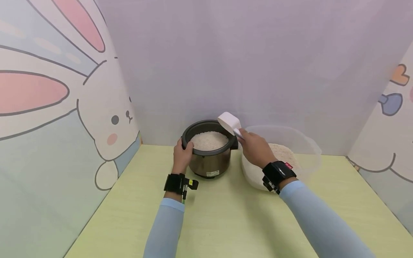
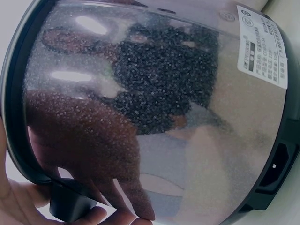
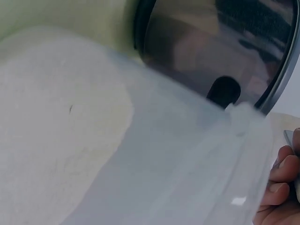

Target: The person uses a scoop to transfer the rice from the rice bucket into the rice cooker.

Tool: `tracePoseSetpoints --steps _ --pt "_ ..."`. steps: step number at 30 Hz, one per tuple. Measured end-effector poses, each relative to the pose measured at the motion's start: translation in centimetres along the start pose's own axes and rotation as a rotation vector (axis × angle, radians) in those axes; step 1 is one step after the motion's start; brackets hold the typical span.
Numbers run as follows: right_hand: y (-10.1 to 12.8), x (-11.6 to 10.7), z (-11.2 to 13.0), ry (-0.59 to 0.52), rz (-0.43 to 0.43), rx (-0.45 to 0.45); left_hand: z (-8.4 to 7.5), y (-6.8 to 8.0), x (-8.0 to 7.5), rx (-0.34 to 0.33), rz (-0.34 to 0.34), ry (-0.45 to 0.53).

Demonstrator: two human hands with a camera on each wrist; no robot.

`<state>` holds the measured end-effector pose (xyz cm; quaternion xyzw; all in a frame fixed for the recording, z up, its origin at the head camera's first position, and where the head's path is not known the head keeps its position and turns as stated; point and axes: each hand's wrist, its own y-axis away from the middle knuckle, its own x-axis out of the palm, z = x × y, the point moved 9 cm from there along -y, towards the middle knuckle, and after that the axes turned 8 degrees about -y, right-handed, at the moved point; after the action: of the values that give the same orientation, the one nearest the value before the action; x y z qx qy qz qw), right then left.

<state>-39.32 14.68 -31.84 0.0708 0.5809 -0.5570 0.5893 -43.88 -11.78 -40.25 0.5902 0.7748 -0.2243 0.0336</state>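
An open rice cooker (image 1: 209, 165) with a black rim stands at the centre, holding white rice (image 1: 209, 141). My left hand (image 1: 183, 156) grips its left side, thumb on the rim and fingers round the black side handle (image 2: 69, 202). With my right hand (image 1: 257, 148) I hold a white scoop (image 1: 228, 121) by its handle. The scoop is tilted above the cooker's right rim; its inside is hidden. Right under that hand is a translucent tub (image 1: 309, 148) of rice. In the right wrist view, curled fingers (image 3: 283, 168) show past the tub's wall.
Both vessels stand on a pale yellow-green table (image 1: 209, 218), near the lilac backdrop (image 1: 245, 64). Side panels with cartoon drawings flank the table, a rabbit (image 1: 106, 143) on the left one. The tub stands close to the cooker's right side.
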Motion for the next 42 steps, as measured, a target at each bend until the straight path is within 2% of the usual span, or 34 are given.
tracePoseSetpoints --steps 5,13,18,24,35,38,42 --pt "0.3 -1.6 -1.6 0.015 -0.045 0.003 0.3 0.0 -0.1 -0.031 0.000 -0.001" --pt "1.5 -2.7 -5.0 0.037 0.010 0.118 0.7 -0.2 0.2 -0.058 0.011 0.002" --pt "2.8 -2.2 -7.3 0.095 0.058 0.212 0.9 -0.3 0.3 -0.066 0.015 -0.001" --pt "4.1 -1.5 -9.4 0.111 0.130 0.336 0.7 -0.4 0.3 -0.040 0.010 0.003" --pt "5.8 0.4 -12.0 0.085 0.342 0.575 0.9 -0.6 0.6 -0.013 0.026 0.029" --pt "6.0 0.8 -12.2 0.060 0.375 0.594 0.9 -0.5 0.6 -0.017 0.026 0.032" --pt "5.9 1.1 -12.4 0.046 0.395 0.577 0.9 -0.5 0.4 -0.019 0.020 0.026"
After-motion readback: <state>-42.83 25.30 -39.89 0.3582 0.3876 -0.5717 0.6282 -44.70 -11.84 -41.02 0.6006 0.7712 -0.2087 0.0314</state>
